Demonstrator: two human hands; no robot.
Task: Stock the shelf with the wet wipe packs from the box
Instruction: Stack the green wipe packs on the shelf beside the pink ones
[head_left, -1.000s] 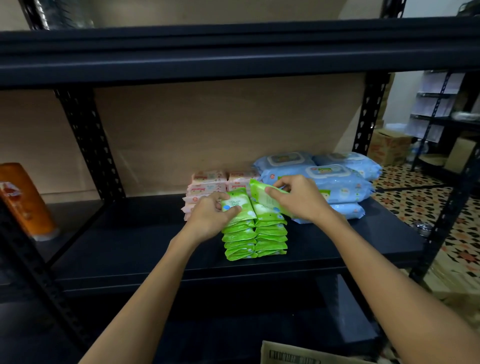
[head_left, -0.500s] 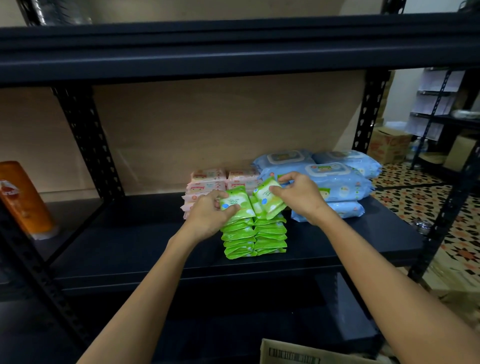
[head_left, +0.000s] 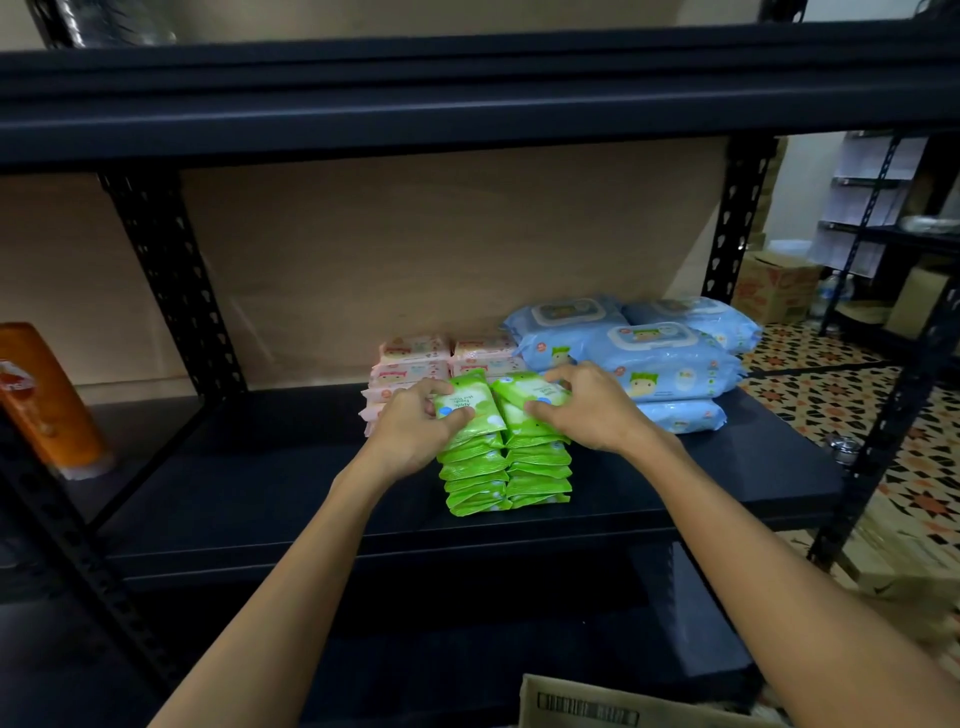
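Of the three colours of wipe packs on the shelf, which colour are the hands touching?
The green packs, in two stacks at the front. The left hand and right hand hold their top packs; the pink packs and blue packs lie untouched behind.

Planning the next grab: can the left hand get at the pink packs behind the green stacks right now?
Probably yes. The left hand grips the top green pack, and the pink packs sit just behind it with open shelf to their left. It would have to let go first.

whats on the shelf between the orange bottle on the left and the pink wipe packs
In the head view, nothing: only bare dark shelf board and a black upright post lie between the orange bottle and the pink wipe packs.
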